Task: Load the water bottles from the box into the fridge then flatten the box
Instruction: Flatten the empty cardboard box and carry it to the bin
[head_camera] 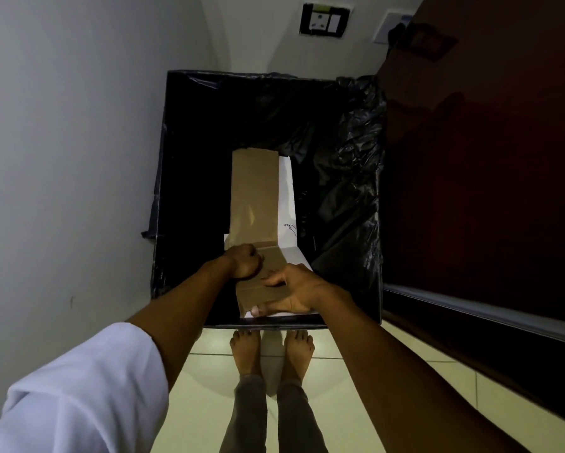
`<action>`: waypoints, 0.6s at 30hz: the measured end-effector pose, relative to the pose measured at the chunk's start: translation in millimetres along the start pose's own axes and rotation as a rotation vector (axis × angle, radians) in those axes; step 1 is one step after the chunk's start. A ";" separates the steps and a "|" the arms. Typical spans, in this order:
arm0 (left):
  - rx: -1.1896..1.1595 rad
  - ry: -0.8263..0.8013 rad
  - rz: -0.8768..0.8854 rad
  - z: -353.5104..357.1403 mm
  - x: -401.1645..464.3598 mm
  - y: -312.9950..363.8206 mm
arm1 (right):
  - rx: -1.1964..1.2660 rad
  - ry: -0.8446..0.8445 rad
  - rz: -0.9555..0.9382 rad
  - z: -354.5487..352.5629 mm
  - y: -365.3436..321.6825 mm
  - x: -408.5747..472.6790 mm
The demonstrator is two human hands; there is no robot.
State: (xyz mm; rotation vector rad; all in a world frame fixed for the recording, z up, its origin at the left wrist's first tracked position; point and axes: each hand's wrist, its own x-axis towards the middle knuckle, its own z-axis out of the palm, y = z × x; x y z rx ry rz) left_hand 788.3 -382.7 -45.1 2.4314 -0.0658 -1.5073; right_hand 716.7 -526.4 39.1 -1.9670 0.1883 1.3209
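Observation:
A flattened brown cardboard box (254,197) with white edges stands on end inside a bin lined with a black bag (346,165). Its lower end leans toward me over the bin's near rim. My left hand (245,261) is closed in a fist on the cardboard's near left part. My right hand (294,289) grips the near end, fingers on top and thumb under the edge. No water bottles and no fridge interior are in view.
A grey wall (71,142) runs along the left of the bin. A dark red-brown door or cabinet face (487,158) stands on the right. A wall socket (325,19) is behind the bin. My bare feet (271,351) stand on pale floor tiles.

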 end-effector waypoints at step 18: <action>-0.119 0.127 0.136 -31.7 -188.6 43.1 | -0.052 0.401 -0.306 9.1 -44.3 -143.7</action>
